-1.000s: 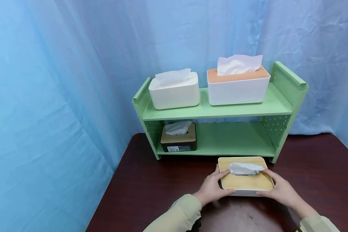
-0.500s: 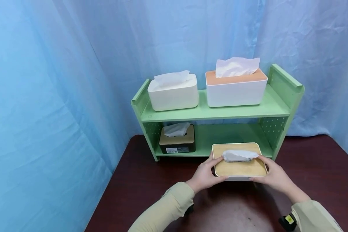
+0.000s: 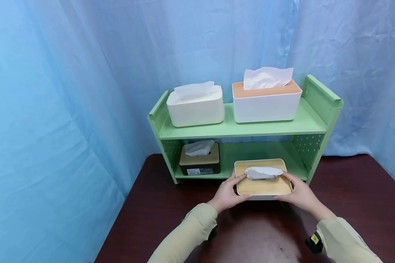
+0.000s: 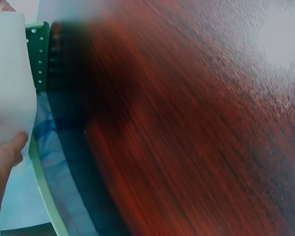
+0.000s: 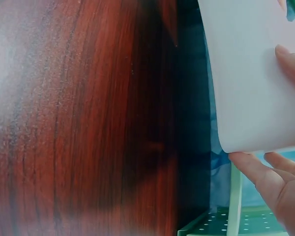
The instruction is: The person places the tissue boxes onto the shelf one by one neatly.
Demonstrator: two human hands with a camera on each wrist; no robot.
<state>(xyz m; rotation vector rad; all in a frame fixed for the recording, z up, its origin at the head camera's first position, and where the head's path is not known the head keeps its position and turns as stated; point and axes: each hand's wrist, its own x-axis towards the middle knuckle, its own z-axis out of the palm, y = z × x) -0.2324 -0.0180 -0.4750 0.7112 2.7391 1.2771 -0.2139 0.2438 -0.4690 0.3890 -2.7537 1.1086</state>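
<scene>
Between my two hands is a white tissue box (image 3: 250,187) with a light wooden lid and a white tissue (image 3: 261,172) lying across its slot. In the head view it overlaps the front of the lower shelf, right of centre. My left hand (image 3: 226,194) grips its left end, thumb along the front. At the opposite end my right hand (image 3: 300,195) holds it likewise. From the left wrist I see the box's white side (image 4: 10,73) and fingers (image 4: 10,152) against it. The right wrist view shows the white underside (image 5: 250,83) raised off the table, fingertips at its edge.
A green two-tier shelf (image 3: 240,129) stands on the dark wood table (image 3: 145,226). Its top tier bears a white tissue box (image 3: 197,111) and a white one with an orange-tan lid (image 3: 266,109). A dark tissue box (image 3: 200,164) sits lower left. Blue curtains (image 3: 118,54) hang behind.
Both hands have carried the tissue box up and forward, toward the lower shelf, and slightly left. The head view has shifted a little. The other boxes stay in place.
</scene>
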